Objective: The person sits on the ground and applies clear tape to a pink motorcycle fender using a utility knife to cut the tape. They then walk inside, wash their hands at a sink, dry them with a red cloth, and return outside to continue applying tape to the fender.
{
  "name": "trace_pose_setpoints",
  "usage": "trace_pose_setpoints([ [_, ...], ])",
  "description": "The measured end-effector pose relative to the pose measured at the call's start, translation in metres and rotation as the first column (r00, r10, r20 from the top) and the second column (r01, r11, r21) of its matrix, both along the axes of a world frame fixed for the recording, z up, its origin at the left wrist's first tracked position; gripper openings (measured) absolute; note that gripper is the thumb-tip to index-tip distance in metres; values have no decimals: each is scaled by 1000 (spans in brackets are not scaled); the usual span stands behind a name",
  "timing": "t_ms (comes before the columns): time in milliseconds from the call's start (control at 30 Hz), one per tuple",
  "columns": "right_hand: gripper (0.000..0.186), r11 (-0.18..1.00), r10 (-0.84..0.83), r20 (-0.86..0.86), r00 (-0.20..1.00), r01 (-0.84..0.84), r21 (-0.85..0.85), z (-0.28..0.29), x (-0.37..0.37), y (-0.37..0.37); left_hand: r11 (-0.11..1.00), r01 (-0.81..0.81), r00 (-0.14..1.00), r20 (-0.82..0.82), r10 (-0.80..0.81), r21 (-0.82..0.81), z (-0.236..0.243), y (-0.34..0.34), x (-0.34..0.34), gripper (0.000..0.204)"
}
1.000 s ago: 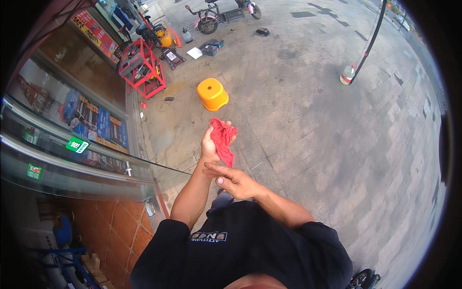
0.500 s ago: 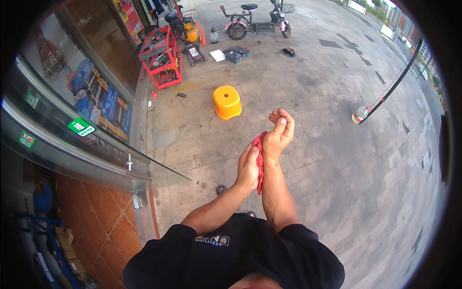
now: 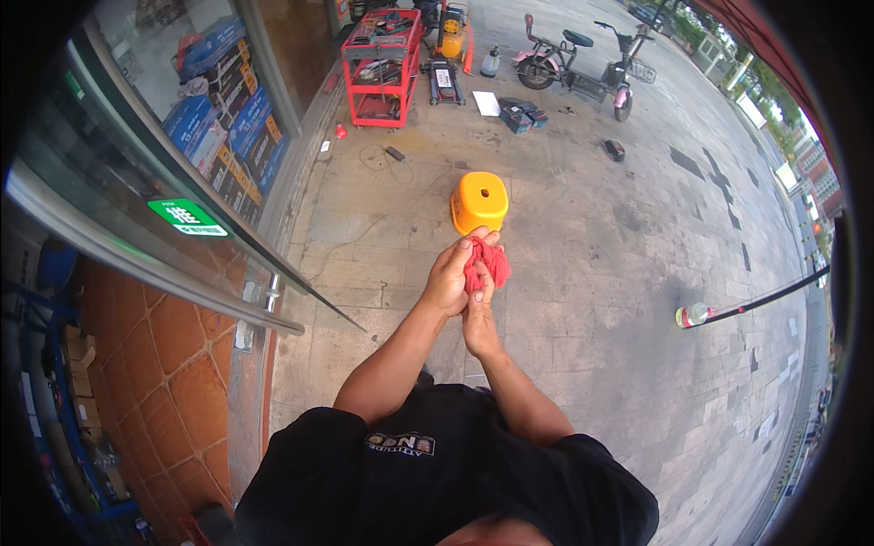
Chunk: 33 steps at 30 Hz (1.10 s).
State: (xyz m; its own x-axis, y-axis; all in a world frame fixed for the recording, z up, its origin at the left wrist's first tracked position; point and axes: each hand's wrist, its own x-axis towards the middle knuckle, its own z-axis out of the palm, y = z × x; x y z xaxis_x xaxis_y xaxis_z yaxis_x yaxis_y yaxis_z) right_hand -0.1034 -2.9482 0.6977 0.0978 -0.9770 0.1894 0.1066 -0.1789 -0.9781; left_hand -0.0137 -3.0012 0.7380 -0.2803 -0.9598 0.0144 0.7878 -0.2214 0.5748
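Observation:
A crumpled red cloth (image 3: 494,267) is held between my two hands, just short of a yellow plastic stool (image 3: 472,196) in the picture. My left hand (image 3: 449,279) has its fingers closed round the cloth's left and upper part. Below it, my right hand (image 3: 478,323) presses into the same cloth from the right, its thumb showing and its other fingers partly hidden.
An open glass door (image 3: 146,159) stands at my left, beside a tiled floor (image 3: 168,382). Ahead are a red tool cart (image 3: 382,73), a jack (image 3: 442,84), a scooter (image 3: 569,65) and a dark case (image 3: 517,116). A pole (image 3: 769,296) and bottle (image 3: 694,315) are at the right.
The cloth has gone from lying along my right wrist to being bunched between both hands. My right hand has come down from its raised position. The view has turned toward the left.

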Motion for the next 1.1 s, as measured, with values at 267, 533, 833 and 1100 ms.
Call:
trace_pose_setpoints([
  [267, 55, 976, 147, 367, 918, -196, 100, -6, 86, -60, 894, -408, 900, 244, 360, 185, -10, 15, 88, 35],
  [533, 80, 817, 457, 259, 851, -517, 257, -5, 136, -151, 838, -528, 573, 786, 233, 136, -39, 60, 104, 35],
  [833, 52, -317, 947, -10, -322, -936, 151, 19, 179, -160, 457, -876, 438, 655, 616, 156, -21, 91, 81, 43],
  [1100, 45, -356, 933, 118, -341, -922, 153, -37, 186, -193, -389, -891, -426, 728, 537, -234, 6, 117, 92, 42],
])
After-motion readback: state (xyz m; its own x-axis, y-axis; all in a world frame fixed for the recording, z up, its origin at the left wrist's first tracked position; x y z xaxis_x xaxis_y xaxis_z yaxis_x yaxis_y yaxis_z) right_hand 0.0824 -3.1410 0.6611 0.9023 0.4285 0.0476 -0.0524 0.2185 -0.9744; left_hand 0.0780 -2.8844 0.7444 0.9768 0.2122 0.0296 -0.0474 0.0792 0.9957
